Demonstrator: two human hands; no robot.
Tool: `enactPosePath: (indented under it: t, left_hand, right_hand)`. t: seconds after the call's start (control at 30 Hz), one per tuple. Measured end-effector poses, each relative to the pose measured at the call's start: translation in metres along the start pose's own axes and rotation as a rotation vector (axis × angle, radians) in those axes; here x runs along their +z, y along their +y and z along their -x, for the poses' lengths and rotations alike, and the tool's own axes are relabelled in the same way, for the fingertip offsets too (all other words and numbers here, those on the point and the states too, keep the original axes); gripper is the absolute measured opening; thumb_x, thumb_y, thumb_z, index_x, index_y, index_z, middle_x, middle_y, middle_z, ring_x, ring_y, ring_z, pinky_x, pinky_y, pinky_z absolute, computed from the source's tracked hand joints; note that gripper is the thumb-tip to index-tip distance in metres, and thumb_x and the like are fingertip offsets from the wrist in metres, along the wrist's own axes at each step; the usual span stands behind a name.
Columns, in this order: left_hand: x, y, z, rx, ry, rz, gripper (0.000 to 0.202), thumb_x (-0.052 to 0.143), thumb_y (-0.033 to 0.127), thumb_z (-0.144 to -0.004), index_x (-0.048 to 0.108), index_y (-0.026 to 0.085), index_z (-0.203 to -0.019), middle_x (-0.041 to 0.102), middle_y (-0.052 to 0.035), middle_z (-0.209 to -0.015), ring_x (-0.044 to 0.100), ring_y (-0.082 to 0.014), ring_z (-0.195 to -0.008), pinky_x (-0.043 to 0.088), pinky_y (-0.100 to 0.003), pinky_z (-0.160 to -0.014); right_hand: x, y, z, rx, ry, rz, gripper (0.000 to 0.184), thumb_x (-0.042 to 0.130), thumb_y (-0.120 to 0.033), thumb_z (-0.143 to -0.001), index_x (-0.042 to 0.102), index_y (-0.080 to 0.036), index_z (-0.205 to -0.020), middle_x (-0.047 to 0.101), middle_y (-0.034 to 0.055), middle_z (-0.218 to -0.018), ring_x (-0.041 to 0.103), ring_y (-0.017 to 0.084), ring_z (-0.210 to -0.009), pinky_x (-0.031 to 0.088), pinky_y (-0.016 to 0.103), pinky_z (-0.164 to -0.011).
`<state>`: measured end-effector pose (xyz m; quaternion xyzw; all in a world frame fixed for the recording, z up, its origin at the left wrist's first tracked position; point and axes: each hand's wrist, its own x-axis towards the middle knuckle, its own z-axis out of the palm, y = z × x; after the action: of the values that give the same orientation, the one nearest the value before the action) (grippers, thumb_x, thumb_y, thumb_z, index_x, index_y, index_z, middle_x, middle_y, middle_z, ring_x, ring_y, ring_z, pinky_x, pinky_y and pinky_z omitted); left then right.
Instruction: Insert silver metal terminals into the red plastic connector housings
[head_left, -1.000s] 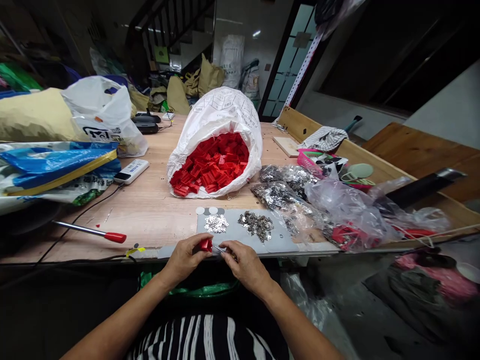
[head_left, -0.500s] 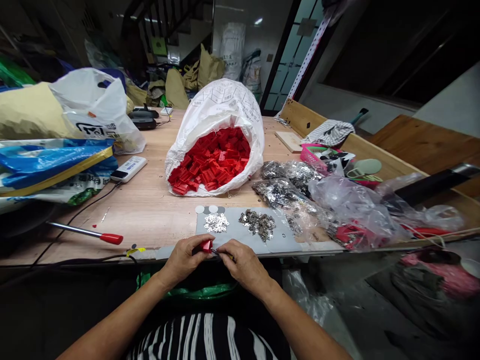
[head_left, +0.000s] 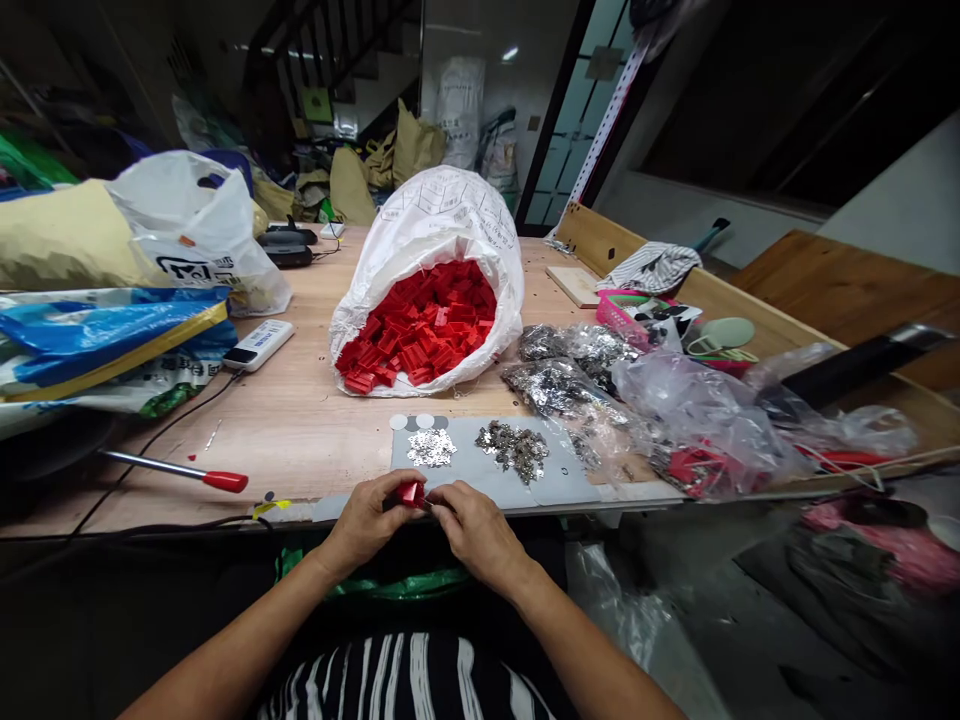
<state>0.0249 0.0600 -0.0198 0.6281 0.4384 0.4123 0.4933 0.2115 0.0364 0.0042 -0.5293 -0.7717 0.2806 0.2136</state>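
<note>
Close to the table's front edge, my left hand [head_left: 369, 520] is closed on a small red plastic piece [head_left: 411, 493], pinched between thumb and fingers. My right hand [head_left: 476, 535] grips a thin metal-tipped tool [head_left: 428, 505], its tip at the red piece's right side; my fingers hide most of the tool. Just beyond the hands, a grey mat [head_left: 465, 478] carries a pile of shiny silver metal bits [head_left: 431, 447] and a pile of darker metal bits [head_left: 514, 450]. Behind the mat lies a white woven sack [head_left: 442, 205], its mouth toward me, full of red plastic pieces [head_left: 424, 335].
Plastic bags of metal parts [head_left: 562, 385] and a pink basket [head_left: 624, 315] crowd the right side. At left are a red-handled metal rod [head_left: 225, 482], a white power strip [head_left: 260, 345] with a cable, and stuffed bags [head_left: 112, 340]. A wooden board [head_left: 574, 286] lies behind.
The camera view has shifted slightly. My right hand has turned a little, and its tool now shows at a different slant beside the red piece. My left hand keeps its hold.
</note>
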Motion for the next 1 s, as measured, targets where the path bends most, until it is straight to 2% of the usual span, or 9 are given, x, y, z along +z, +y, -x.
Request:
enactPosePath:
  t: [0.13, 0.23, 0.37, 0.47, 0.53, 0.7, 0.8, 0.87, 1.0]
  left_hand:
    - [-0.001, 0.004, 0.007, 0.031, 0.013, 0.009, 0.028, 0.072, 0.020, -0.070, 0.070, 0.023, -0.097, 0.070, -0.0031, -0.093, 0.063, -0.0195, -0.085, 0.047, -0.030, -0.083]
    - [0.000, 0.010, 0.013, 0.033, 0.052, 0.070, 0.026, 0.072, 0.021, -0.071, 0.067, 0.021, -0.097, 0.068, -0.0041, -0.097, 0.062, -0.0198, -0.090, 0.046, -0.030, -0.085]
    - [0.002, 0.022, 0.019, -0.121, 0.117, 0.428, 0.026, 0.072, 0.023, -0.074, 0.063, 0.021, -0.098, 0.067, -0.0020, -0.094, 0.062, -0.0166, -0.090, 0.046, -0.028, -0.085]
    - [0.004, 0.029, 0.022, -0.277, 0.083, 0.792, 0.011, 0.069, 0.025, -0.079, 0.061, 0.018, -0.083, 0.069, -0.0021, -0.086, 0.064, -0.0145, -0.086, 0.048, -0.027, -0.084]
    - [0.006, 0.031, 0.025, -0.347, 0.059, 0.980, 0.011, 0.068, 0.024, -0.080, 0.060, 0.016, -0.076, 0.070, -0.0026, -0.083, 0.066, -0.0139, -0.084, 0.049, -0.027, -0.085]
    - [0.010, 0.029, 0.031, -0.449, 0.100, 1.202, 0.005, 0.065, 0.018, -0.082, 0.067, 0.013, -0.084, 0.073, -0.0051, -0.086, 0.068, -0.0144, -0.082, 0.052, -0.029, -0.088]
    - [0.012, 0.030, 0.033, -0.490, 0.118, 1.257, 0.010, 0.062, 0.017, -0.084, 0.069, 0.010, -0.087, 0.074, -0.0090, -0.090, 0.069, -0.0189, -0.087, 0.052, -0.034, -0.091]
    - [0.014, 0.032, 0.034, -0.503, 0.123, 1.292, 0.013, 0.059, 0.016, -0.086, 0.070, 0.009, -0.087, 0.075, -0.0099, -0.090, 0.070, -0.0194, -0.086, 0.053, -0.034, -0.090]
    - [0.017, 0.034, 0.035, -0.518, 0.131, 1.327, 0.018, 0.056, 0.016, -0.088, 0.071, 0.007, -0.084, 0.075, -0.0117, -0.088, 0.071, -0.0215, -0.086, 0.053, -0.036, -0.092]
  right_hand:
    - [-0.006, 0.006, 0.004, -0.082, 0.074, -0.130, 0.022, 0.040, -0.021, -0.096, 0.058, -0.023, -0.109, 0.058, 0.0047, -0.098, 0.056, 0.017, -0.093, 0.044, 0.030, -0.083]
    - [-0.014, 0.006, 0.008, -0.100, 0.053, -0.155, 0.020, 0.038, -0.022, -0.097, 0.056, -0.023, -0.106, 0.058, 0.0035, -0.098, 0.056, 0.016, -0.090, 0.043, 0.029, -0.081]
    - [-0.023, -0.005, 0.013, -0.073, -0.048, -0.237, 0.018, 0.038, -0.022, -0.097, 0.053, -0.024, -0.107, 0.061, -0.0007, -0.086, 0.056, 0.013, -0.074, 0.043, 0.025, -0.069]
    - [-0.025, -0.017, 0.015, -0.082, -0.087, -0.281, 0.026, 0.038, -0.022, -0.097, 0.048, -0.025, -0.121, 0.060, -0.0038, -0.074, 0.054, 0.012, -0.067, 0.042, 0.023, -0.067]
    - [-0.023, -0.023, 0.015, -0.095, -0.100, -0.268, 0.035, 0.039, -0.022, -0.097, 0.042, -0.027, -0.131, 0.059, -0.0048, -0.070, 0.054, 0.012, -0.066, 0.042, 0.023, -0.068]
    - [-0.019, -0.030, 0.013, -0.096, -0.105, -0.209, 0.038, 0.043, -0.026, -0.096, 0.044, -0.031, -0.134, 0.059, -0.0049, -0.067, 0.055, 0.012, -0.062, 0.042, 0.022, -0.064]
    - [-0.017, -0.032, 0.013, -0.099, -0.072, -0.188, 0.035, 0.043, -0.029, -0.096, 0.048, -0.030, -0.131, 0.063, -0.0031, -0.072, 0.058, 0.013, -0.065, 0.043, 0.023, -0.065]
    - [-0.015, -0.031, 0.012, -0.122, -0.037, -0.178, 0.034, 0.044, -0.029, -0.096, 0.050, -0.029, -0.129, 0.067, -0.0007, -0.082, 0.062, 0.015, -0.074, 0.045, 0.024, -0.070]
    - [-0.009, -0.027, 0.008, -0.170, 0.079, -0.260, 0.026, 0.043, -0.030, -0.096, 0.061, -0.025, -0.114, 0.068, 0.0026, -0.099, 0.063, 0.016, -0.089, 0.046, 0.025, -0.080]
